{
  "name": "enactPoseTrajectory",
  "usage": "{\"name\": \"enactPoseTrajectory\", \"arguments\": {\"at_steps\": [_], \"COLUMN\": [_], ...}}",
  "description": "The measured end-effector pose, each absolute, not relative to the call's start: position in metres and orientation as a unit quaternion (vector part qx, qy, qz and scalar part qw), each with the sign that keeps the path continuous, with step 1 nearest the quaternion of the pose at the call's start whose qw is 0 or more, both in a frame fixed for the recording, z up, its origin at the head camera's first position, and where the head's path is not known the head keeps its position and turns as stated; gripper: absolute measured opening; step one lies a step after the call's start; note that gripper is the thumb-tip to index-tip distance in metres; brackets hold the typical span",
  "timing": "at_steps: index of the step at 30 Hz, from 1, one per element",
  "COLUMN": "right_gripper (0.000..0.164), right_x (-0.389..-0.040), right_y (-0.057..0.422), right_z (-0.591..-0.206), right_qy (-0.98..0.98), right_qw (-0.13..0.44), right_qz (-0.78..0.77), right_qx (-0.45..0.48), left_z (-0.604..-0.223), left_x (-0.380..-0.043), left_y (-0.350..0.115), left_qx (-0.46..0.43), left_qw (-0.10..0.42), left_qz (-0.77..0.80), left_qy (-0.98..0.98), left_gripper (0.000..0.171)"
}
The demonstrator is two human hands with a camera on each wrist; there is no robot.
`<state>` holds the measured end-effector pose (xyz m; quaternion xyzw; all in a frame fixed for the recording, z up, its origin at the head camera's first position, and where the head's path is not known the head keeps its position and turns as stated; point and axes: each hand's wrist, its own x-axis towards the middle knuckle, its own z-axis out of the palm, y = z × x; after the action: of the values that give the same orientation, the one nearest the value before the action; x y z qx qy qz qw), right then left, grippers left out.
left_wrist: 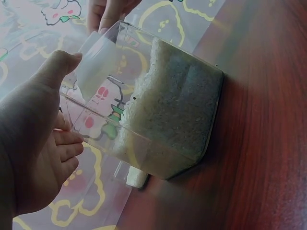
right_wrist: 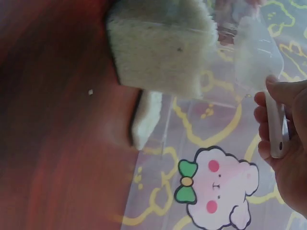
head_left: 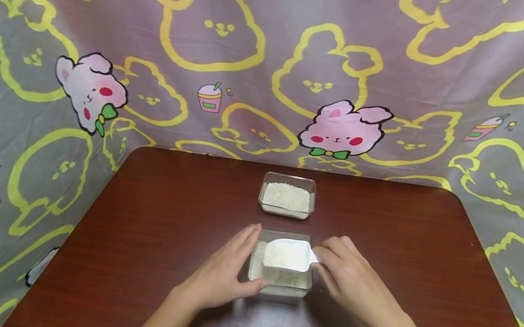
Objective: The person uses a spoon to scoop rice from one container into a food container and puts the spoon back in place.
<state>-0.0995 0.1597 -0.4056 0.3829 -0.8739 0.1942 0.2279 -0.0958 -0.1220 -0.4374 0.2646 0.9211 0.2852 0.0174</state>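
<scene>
A clear plastic container point(head_left: 282, 295) with white rice in it stands near the middle of the table. At its left side my left hand point(head_left: 225, 273) holds the rim, thumb on the near edge and fingers along the left wall. From the right, my right hand point(head_left: 352, 274) grips the short handle of a white scoop point(head_left: 296, 255). The scoop is above the rice, inside the outline of the container, and some rice appears to lie in it. In the right wrist view, the scoop's bowl point(right_wrist: 256, 55) is raised over the rice level, with fingers wrapped round its handle.
Behind the near container is a second clear container point(head_left: 285, 211), also with rice. A stray grain point(right_wrist: 90, 92) lies on the brown table point(head_left: 174, 218). Patterned cloth point(head_left: 268, 47) hangs behind the table and along both sides.
</scene>
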Motion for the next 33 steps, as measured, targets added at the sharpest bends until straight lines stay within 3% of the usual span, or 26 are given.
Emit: {"name": "enactPoseTrajectory", "arguments": {"at_steps": [4, 19, 33], "right_gripper": [0.042, 0.037, 0.040], "right_x": [-0.096, -0.097, -0.104], "right_y": [0.164, 0.167, 0.177], "right_z": [-0.412, -0.420, -0.409], "right_qy": [-0.872, -0.844, -0.868], "right_qw": [0.243, 0.291, 0.245], "right_qz": [0.185, 0.207, 0.230], "right_qx": [0.383, 0.400, 0.366], "left_z": [-0.438, -0.439, -0.442], "left_x": [-0.096, -0.097, -0.098], "left_y": [-0.122, -0.122, -0.124], "left_qx": [0.266, 0.266, 0.269], "left_qw": [0.016, 0.016, 0.011], "left_qz": [0.286, 0.292, 0.291], "left_qy": [0.920, 0.918, 0.918], "left_gripper": [0.101, 0.101, 0.100]}}
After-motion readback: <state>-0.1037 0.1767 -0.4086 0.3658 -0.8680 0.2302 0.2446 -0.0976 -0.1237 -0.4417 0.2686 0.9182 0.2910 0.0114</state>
